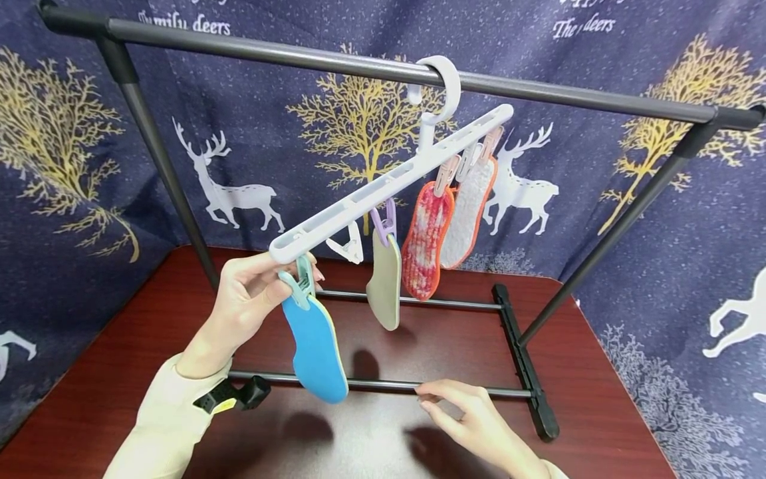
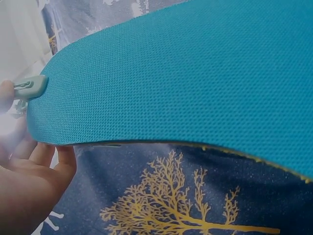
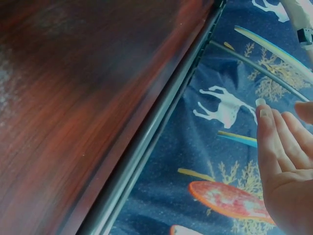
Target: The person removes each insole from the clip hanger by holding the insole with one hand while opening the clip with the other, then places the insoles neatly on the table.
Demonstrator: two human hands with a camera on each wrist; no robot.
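Observation:
My left hand (image 1: pixel 248 299) pinches a pale green clothespin (image 1: pixel 304 276) at the near left end of a white clip hanger (image 1: pixel 389 186). From that clothespin hangs a blue insole (image 1: pixel 317 349), its textured face filling much of the left wrist view. A bare white clothespin (image 1: pixel 349 245) comes after it along the bar. Farther along, a purple clothespin (image 1: pixel 385 216) holds a beige insole (image 1: pixel 384 283). My right hand (image 1: pixel 473 416), fingers loosely bent and holding nothing, is low over the table's front, near the rack's lower front bar.
The hanger hooks over the top rail (image 1: pixel 269 53) of a dark metal rack on a reddish-brown table (image 1: pixel 143 319). Pink clothespins (image 1: pixel 445 174) carry a red patterned pad (image 1: pixel 427 243) and a grey orange-edged pad (image 1: pixel 469 213) toward the far end. Behind hangs a deer-printed cloth (image 1: pixel 239 120).

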